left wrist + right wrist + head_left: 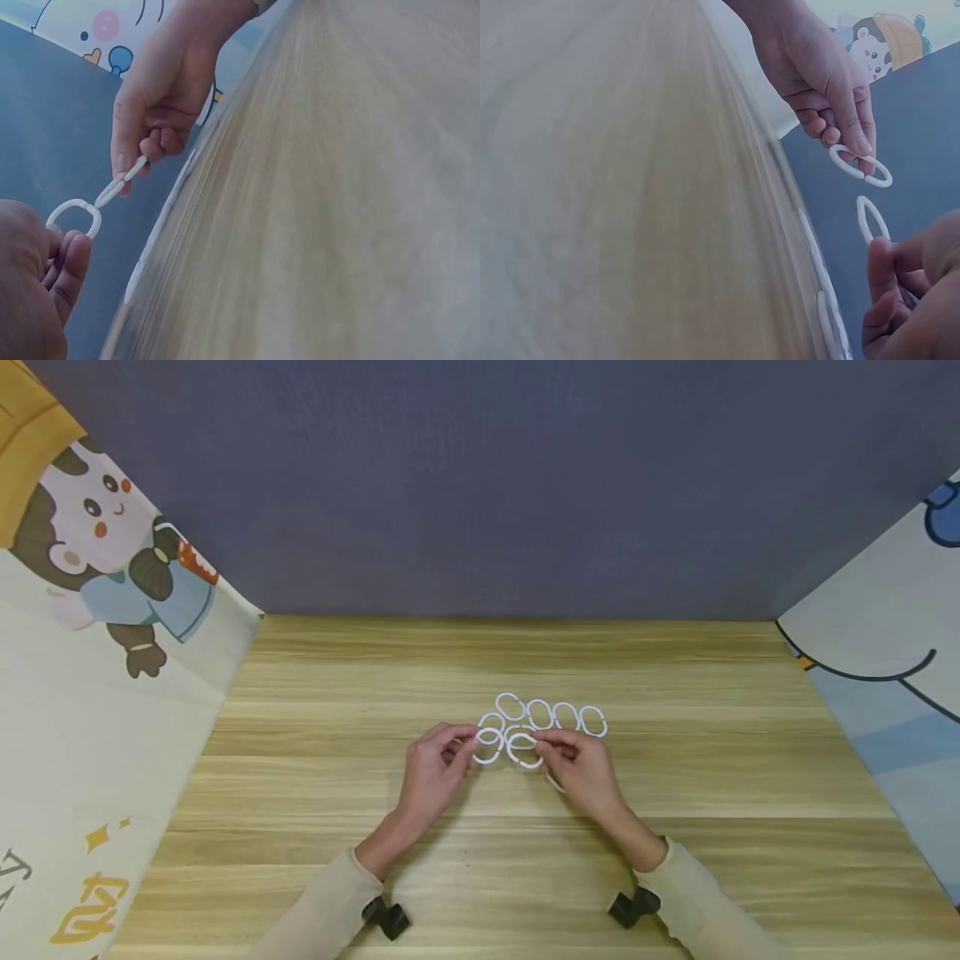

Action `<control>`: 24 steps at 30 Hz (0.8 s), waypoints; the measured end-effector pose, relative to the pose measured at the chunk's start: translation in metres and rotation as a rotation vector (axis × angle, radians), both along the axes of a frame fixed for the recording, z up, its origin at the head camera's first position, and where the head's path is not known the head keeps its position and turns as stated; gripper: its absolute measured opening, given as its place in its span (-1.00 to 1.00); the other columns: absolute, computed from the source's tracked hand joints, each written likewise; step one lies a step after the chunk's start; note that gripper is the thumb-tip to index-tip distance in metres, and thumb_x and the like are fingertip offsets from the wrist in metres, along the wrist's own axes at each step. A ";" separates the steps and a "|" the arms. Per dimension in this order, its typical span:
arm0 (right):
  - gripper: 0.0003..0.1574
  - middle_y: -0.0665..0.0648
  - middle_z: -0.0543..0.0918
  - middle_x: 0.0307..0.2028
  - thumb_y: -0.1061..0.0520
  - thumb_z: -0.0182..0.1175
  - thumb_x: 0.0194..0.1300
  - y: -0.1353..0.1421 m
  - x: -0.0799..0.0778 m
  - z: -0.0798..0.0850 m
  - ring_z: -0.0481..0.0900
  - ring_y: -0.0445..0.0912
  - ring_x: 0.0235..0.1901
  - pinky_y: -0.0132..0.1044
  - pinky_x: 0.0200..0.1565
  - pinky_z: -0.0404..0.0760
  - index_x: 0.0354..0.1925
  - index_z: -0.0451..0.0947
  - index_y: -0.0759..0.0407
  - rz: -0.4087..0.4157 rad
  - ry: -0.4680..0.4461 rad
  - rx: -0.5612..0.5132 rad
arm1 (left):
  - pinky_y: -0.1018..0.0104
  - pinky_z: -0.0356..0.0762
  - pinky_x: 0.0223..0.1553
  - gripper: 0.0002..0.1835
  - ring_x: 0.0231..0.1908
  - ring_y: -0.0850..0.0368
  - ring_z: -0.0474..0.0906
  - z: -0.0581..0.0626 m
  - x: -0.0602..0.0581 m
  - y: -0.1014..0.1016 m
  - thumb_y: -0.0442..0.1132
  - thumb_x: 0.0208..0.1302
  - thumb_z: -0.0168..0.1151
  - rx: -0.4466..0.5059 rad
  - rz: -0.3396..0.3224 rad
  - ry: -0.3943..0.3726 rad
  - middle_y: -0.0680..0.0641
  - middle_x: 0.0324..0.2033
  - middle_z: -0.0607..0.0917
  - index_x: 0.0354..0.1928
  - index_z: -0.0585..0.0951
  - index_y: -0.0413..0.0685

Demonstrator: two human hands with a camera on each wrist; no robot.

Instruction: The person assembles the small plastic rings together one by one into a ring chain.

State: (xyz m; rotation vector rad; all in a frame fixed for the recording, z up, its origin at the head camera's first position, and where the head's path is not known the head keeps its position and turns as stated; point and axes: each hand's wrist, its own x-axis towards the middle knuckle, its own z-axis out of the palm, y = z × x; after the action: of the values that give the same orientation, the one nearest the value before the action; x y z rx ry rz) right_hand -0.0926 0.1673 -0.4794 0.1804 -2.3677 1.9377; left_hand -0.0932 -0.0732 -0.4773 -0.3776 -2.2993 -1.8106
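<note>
My left hand (431, 772) pinches a white C-shaped plastic ring (486, 763) between thumb and fingers, its small gap showing. Another ring of the same kind (525, 767) is pinched in my right hand (588, 777), to the right of the first. Both wrist views show these rings lifted above the table, close together. In the left wrist view the left hand's ring (73, 202) faces the camera, while the right wrist view has the right hand's ring (861, 215) nearly edge-on. Part of one more ring (555, 782) shows beneath the right hand.
Several similar white rings lie on the wood-grain table (480, 877) just beyond the hands, among them one at the right end (593, 707). A dark blue panel (480, 485) stands along the back edge. Cartoon-printed walls (180, 710) flank both sides.
</note>
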 end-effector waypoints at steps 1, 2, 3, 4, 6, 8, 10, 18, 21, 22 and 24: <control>-0.82 0.52 0.79 -0.25 0.51 0.38 0.42 0.000 0.000 0.001 0.72 -0.17 -0.51 -0.46 -0.43 0.70 -0.03 0.76 0.58 -0.005 -0.015 -0.013 | 0.35 0.78 -0.39 -0.84 -0.43 0.07 0.76 0.000 0.000 0.000 -0.55 0.41 0.45 0.005 -0.006 0.001 -0.23 -0.27 0.79 -0.01 0.78 -0.43; -0.82 0.53 0.79 -0.24 0.51 0.37 0.42 0.000 0.000 0.003 0.73 -0.17 -0.51 -0.45 -0.41 0.71 -0.02 0.75 0.59 -0.011 -0.040 -0.028 | 0.34 0.79 -0.37 -0.85 -0.41 0.04 0.78 0.000 0.000 0.001 -0.55 0.41 0.45 0.009 -0.012 0.001 -0.23 -0.27 0.79 -0.03 0.78 -0.44; -0.82 0.53 0.79 -0.24 0.50 0.37 0.43 0.000 -0.001 0.005 0.75 -0.16 -0.50 -0.45 -0.39 0.73 -0.02 0.74 0.61 -0.020 -0.071 -0.041 | 0.33 0.80 -0.34 -0.86 -0.39 0.00 0.80 0.000 0.000 0.001 -0.55 0.41 0.45 0.010 -0.017 0.002 -0.22 -0.26 0.79 -0.04 0.77 -0.45; -0.81 0.53 0.79 -0.24 0.50 0.37 0.43 0.000 -0.001 0.006 0.76 -0.15 -0.49 -0.44 -0.37 0.74 -0.02 0.72 0.62 -0.026 -0.102 -0.056 | 0.32 0.81 -0.32 -0.86 -0.38 -0.02 0.81 0.000 0.000 0.001 -0.55 0.40 0.45 0.005 -0.022 0.004 -0.21 -0.26 0.79 -0.05 0.77 -0.46; -0.78 0.52 0.79 -0.23 0.51 0.35 0.43 0.000 -0.001 0.009 0.79 -0.13 -0.48 -0.41 -0.32 0.78 0.00 0.68 0.67 -0.033 -0.172 -0.106 | 0.31 0.81 -0.27 -0.87 -0.35 -0.04 0.82 0.000 0.000 0.001 -0.54 0.39 0.47 -0.013 -0.026 0.009 -0.19 -0.26 0.81 -0.06 0.77 -0.43; -0.77 0.47 0.80 -0.25 0.52 0.34 0.43 0.000 -0.001 0.011 0.81 -0.11 -0.46 -0.40 -0.28 0.79 0.01 0.64 0.69 -0.039 -0.232 -0.145 | 0.32 0.81 -0.24 -0.87 -0.33 -0.03 0.82 0.000 0.000 0.002 -0.52 0.38 0.49 -0.038 -0.025 0.010 -0.17 -0.26 0.83 -0.08 0.78 -0.37; -0.75 0.38 0.81 -0.30 0.50 0.35 0.44 0.001 -0.001 0.013 0.81 -0.10 -0.45 -0.41 -0.30 0.78 0.01 0.63 0.69 -0.044 -0.278 -0.172 | 0.31 0.81 -0.23 -0.87 -0.32 -0.01 0.82 0.000 0.001 0.002 -0.51 0.37 0.50 -0.060 -0.022 0.010 -0.16 -0.26 0.85 -0.09 0.79 -0.33; -0.76 0.11 0.83 -0.42 0.38 0.38 0.49 0.000 -0.001 0.019 0.81 -0.16 -0.44 -0.46 -0.42 0.67 0.00 0.66 0.58 -0.083 -0.367 -0.171 | 0.31 0.81 -0.20 -0.87 -0.29 0.05 0.81 0.003 0.003 0.003 -0.44 0.34 0.56 -0.139 -0.029 0.048 -0.12 -0.24 0.88 -0.11 0.82 -0.25; -0.75 0.12 0.83 -0.41 0.36 0.38 0.49 0.000 0.000 0.021 0.82 -0.15 -0.43 -0.45 -0.42 0.67 0.01 0.65 0.57 -0.075 -0.369 -0.171 | 0.32 0.81 -0.19 -0.86 -0.28 0.07 0.81 0.003 0.004 0.003 -0.44 0.34 0.56 -0.154 -0.042 0.062 -0.11 -0.22 0.88 -0.10 0.83 -0.24; -0.75 0.12 0.84 -0.40 0.36 0.38 0.49 0.000 0.000 0.021 0.82 -0.14 -0.42 -0.45 -0.41 0.68 0.01 0.65 0.57 -0.071 -0.369 -0.170 | 0.33 0.80 -0.19 -0.86 -0.28 0.08 0.81 0.003 0.004 0.003 -0.44 0.34 0.56 -0.158 -0.044 0.067 -0.11 -0.22 0.88 -0.10 0.83 -0.23; -0.74 0.13 0.84 -0.39 0.36 0.38 0.50 -0.001 0.001 0.021 0.83 -0.14 -0.42 -0.44 -0.41 0.69 0.03 0.65 0.58 -0.062 -0.369 -0.167 | 0.33 0.80 -0.20 -0.86 -0.28 0.09 0.81 0.003 0.004 0.003 -0.45 0.34 0.56 -0.162 -0.046 0.075 -0.11 -0.22 0.89 -0.10 0.84 -0.23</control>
State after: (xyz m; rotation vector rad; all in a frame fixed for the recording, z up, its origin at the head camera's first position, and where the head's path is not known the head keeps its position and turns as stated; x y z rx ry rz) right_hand -0.0914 0.1665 -0.4579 -0.2817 -2.3586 2.2926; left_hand -0.0891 -0.0704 -0.4747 -0.5186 -2.4104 -1.6057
